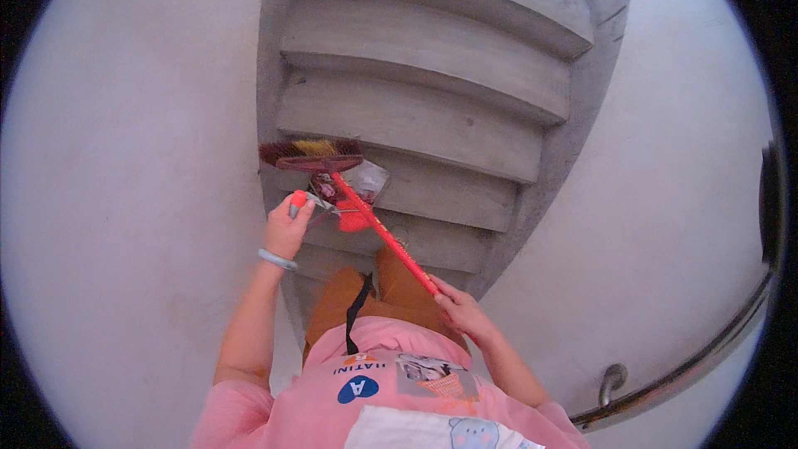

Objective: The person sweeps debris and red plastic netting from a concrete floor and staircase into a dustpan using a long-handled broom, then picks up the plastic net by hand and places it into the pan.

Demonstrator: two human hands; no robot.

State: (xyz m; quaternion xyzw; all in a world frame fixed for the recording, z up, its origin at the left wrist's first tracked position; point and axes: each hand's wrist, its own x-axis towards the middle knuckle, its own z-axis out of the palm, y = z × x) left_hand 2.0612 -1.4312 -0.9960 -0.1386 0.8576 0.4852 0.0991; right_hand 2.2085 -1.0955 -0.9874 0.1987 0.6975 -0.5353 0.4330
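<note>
My right hand [458, 308] grips the red handle of a broom [386, 234], which slants up and left to a head with dark and yellow bristles at the left end of a concrete step. My left hand [288, 224], with a pale bangle at the wrist, is closed around a grey grip with a red-orange end. That grip seems to belong to a long-handled dustpan [354, 216], whose red part lies under the broom handle. Crumpled white and dark red litter [372, 179] sits just below the broom head; the broom partly hides it and the pan.
Concrete stairs [424, 93] rise in front of me between pale walls [143, 137]. A metal handrail [686, 371] on a bracket curves along the right wall. My legs in brown trousers stand on the lower steps.
</note>
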